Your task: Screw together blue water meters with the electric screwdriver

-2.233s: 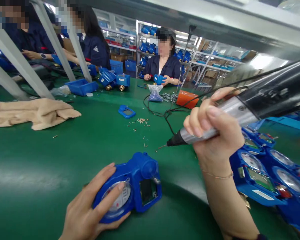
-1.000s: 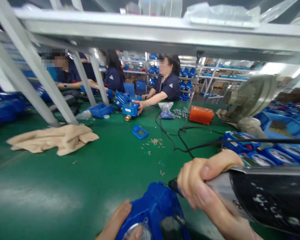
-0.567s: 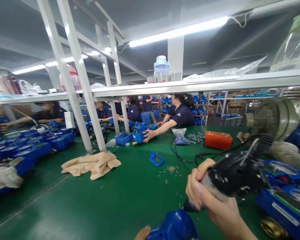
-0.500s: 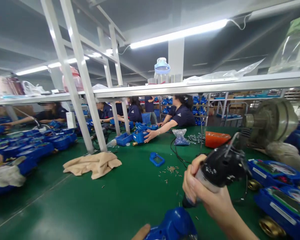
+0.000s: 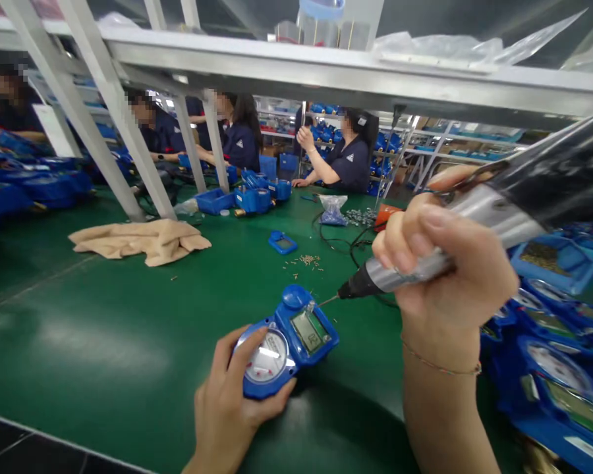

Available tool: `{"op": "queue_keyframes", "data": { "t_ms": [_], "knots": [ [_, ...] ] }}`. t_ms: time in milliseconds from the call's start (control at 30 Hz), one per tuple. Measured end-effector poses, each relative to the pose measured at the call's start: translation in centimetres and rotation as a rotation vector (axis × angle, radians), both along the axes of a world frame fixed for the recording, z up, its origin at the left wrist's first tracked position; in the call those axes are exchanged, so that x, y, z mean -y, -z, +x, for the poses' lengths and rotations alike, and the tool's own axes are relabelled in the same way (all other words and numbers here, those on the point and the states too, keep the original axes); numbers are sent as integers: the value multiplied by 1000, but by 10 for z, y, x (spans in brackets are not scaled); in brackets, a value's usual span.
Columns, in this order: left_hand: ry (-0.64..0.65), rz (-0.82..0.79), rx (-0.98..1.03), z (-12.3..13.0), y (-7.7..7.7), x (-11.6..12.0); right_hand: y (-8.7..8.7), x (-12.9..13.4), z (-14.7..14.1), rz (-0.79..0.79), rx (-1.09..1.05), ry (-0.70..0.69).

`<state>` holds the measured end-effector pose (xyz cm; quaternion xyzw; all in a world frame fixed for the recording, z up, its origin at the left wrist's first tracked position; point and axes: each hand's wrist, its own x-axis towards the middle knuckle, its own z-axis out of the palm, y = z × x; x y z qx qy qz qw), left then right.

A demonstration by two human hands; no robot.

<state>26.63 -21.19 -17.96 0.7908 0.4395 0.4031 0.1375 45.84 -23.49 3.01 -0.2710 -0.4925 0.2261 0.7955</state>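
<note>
- A blue plastic water meter point(image 5: 286, 345), its long axis running from 8 to 2 o'clock, was cradled from below in the bare left hand point(image 5: 237, 401).
- A black-and-silver electric screwdriver point(image 5: 400, 263) was clenched in the bare right hand point(image 5: 445, 263), held farther off at the meter's 2 o'clock.
- A thin steel bit point(image 5: 327, 301) was aimed at 8 o'clock, its tip just beside the meter's upper corner.

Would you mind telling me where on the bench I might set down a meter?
Bare green bench lies between the beige cloth and your left hand, which holds a blue water meter. It is crowded on the right, where blue meters pile up, and around the scattered small screws.
</note>
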Motion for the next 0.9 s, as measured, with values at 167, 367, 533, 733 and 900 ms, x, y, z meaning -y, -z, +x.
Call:
{"op": "queue_keyframes", "data": {
  "t_ms": [167,367,533,733,900],
  "knots": [
    [12,11,20,-4,-5,-11,-1,18,-26,-175,15,-183],
    [24,72,6,-5,-2,-15,27,-1,-43,-214,73,-365],
    [10,84,-1,-3,-3,-10,35,-9,-47,-231,40,-426],
    [4,30,14,-3,1,-9,32,-8,-42,-250,69,-414],
    [-30,75,-5,-4,13,-11,50,-14,-54,-432,222,-381]
  ]
}}
